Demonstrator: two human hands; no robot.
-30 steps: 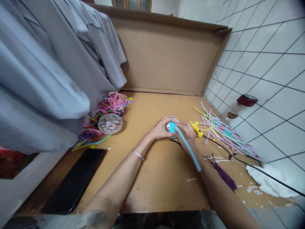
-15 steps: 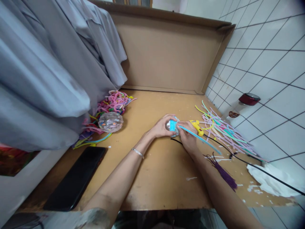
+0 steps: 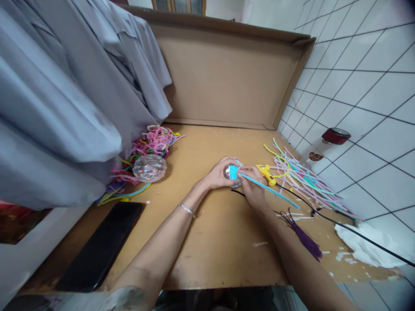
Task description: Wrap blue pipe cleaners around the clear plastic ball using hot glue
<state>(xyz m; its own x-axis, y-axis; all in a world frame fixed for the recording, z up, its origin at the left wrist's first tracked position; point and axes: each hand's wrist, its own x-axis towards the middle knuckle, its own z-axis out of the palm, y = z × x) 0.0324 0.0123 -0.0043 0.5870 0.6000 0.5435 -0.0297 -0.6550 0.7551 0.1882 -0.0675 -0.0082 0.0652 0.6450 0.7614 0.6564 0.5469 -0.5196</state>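
My left hand (image 3: 218, 173) is curled round a small clear, faceted piece that bears a band of blue pipe cleaner rows (image 3: 233, 172). Between the fingertips of my right hand (image 3: 253, 186) is a blue pipe cleaner (image 3: 272, 191); its near end touches the edge of the blue band and its long free end slants down to the right. Fingers hide part of the clear piece. Just right of my right hand lies a yellow glue gun (image 3: 266, 174) with a black cord.
Many loose pipe cleaners (image 3: 304, 181) spread along the tiled wall by a red-lidded bottle (image 3: 335, 136). A purple tassel (image 3: 304, 239) and white tissue (image 3: 363, 242) lie right. At left are a clear faceted ball (image 3: 149, 168), tangled pipe cleaners (image 3: 155, 140) and a phone (image 3: 102, 246).
The whole view has shifted slightly. My right hand still pinches the blue pipe cleaner against the band, its free end at a slightly different angle; my left hand keeps its hold.
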